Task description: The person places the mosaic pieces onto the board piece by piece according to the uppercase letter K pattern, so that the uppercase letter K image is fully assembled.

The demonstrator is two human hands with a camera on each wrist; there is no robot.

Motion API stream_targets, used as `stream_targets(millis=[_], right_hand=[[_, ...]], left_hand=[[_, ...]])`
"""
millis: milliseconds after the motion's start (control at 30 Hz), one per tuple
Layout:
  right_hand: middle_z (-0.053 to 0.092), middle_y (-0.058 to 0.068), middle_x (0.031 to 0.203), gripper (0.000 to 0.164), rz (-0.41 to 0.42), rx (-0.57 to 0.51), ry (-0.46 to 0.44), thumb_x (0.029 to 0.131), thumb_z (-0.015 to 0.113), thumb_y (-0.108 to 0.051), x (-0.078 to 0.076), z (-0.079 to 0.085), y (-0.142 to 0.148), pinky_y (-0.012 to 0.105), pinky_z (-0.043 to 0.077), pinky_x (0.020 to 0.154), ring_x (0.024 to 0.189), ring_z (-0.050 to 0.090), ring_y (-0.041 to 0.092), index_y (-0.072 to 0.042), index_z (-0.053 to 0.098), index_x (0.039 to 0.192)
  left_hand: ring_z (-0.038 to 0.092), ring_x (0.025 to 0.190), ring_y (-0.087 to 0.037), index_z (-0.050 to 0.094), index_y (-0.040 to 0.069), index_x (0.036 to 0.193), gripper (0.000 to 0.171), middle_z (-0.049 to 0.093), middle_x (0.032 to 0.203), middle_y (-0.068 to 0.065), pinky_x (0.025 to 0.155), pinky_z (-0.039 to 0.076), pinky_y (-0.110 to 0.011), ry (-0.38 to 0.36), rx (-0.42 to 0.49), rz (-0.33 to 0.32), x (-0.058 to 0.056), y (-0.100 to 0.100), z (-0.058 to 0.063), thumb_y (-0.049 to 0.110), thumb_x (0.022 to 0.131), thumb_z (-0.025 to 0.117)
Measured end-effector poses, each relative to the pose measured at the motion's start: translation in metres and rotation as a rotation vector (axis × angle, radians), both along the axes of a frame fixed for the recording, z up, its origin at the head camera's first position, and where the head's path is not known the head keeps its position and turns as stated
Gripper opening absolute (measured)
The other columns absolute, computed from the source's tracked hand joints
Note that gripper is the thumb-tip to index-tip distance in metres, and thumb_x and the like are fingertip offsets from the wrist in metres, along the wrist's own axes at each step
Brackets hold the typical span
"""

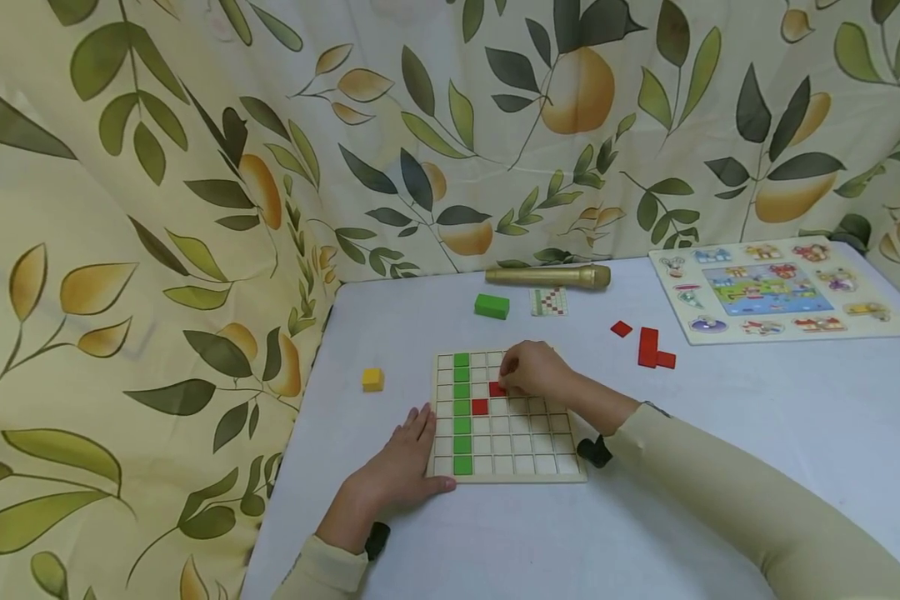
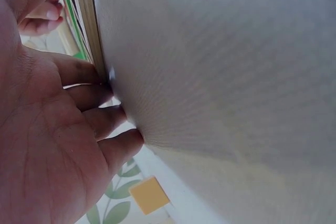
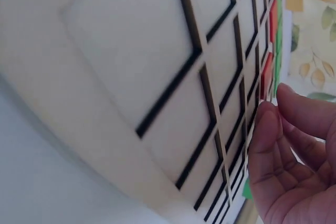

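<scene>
A wooden grid board point(image 1: 510, 479) lies on the table with a column of green tiles point(image 1: 462, 425) near its left side. One red tile point(image 1: 480, 407) sits in a cell beside that column. My right hand point(image 1: 537, 371) reaches over the upper part of the board, thumb and fingertips together at the corner of a second red tile point(image 1: 497, 389), one cell up and to the right. The hand hides the cells under it. My left hand point(image 1: 397, 462) rests at the board's left edge, fingers extended along it and thumb at the near corner.
A yellow block point(image 1: 372, 380) stands left of the board. Behind it lie a green block point(image 1: 492, 306), a small pattern card point(image 1: 548, 302) and a gold microphone point(image 1: 547, 277). Several loose red tiles point(image 1: 648, 347) lie to the right, before a picture puzzle board point(image 1: 780, 329). Patterned curtains border the table.
</scene>
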State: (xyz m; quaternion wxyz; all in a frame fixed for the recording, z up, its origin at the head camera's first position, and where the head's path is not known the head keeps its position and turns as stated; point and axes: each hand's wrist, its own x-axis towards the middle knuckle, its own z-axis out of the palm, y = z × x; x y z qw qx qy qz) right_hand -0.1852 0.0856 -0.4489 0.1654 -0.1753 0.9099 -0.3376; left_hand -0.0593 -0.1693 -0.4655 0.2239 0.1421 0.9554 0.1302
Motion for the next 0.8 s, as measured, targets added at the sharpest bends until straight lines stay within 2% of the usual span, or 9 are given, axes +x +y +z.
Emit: stream_targets(millis=[267, 533, 800], right_hand=[[0.067, 0.003, 0.082, 0.010, -0.028, 0.012, 0.014, 0.090, 0.077, -0.014, -0.002, 0.008, 0.013, 0.032, 0.048, 0.066, 0.074, 0.056, 0.018, -0.006, 0.071, 0.088], [0.068, 0.003, 0.085, 0.011, -0.051, 0.023, 0.032, 0.089, 0.077, -0.015, -0.003, 0.006, 0.030, 0.035, 0.047, 0.073, 0.080, 0.057, 0.020, -0.005, 0.072, 0.089], [0.067, 0.005, 0.087, 0.013, -0.106, 0.025, 0.009, 0.090, 0.076, -0.016, -0.005, 0.008, 0.052, 0.034, 0.047, 0.069, 0.083, 0.056, 0.022, -0.004, 0.072, 0.094]], left_hand=[[0.002, 0.155, -0.025, 0.015, 0.005, 0.161, 0.109, 0.004, 0.169, -0.007, 0.122, 0.018, -0.046, 0.001, -0.004, 0.007, 0.000, 0.000, -0.002, 0.059, 0.086, 0.071], [0.002, 0.154, -0.025, 0.015, 0.004, 0.161, 0.108, 0.004, 0.169, -0.007, 0.122, 0.017, -0.046, 0.007, -0.003, 0.011, 0.001, 0.000, -0.002, 0.058, 0.086, 0.072], [0.003, 0.154, -0.027, 0.016, 0.003, 0.160, 0.108, 0.005, 0.169, -0.008, 0.122, 0.018, -0.047, 0.018, 0.008, 0.002, 0.002, 0.001, 0.001, 0.056, 0.086, 0.073]])
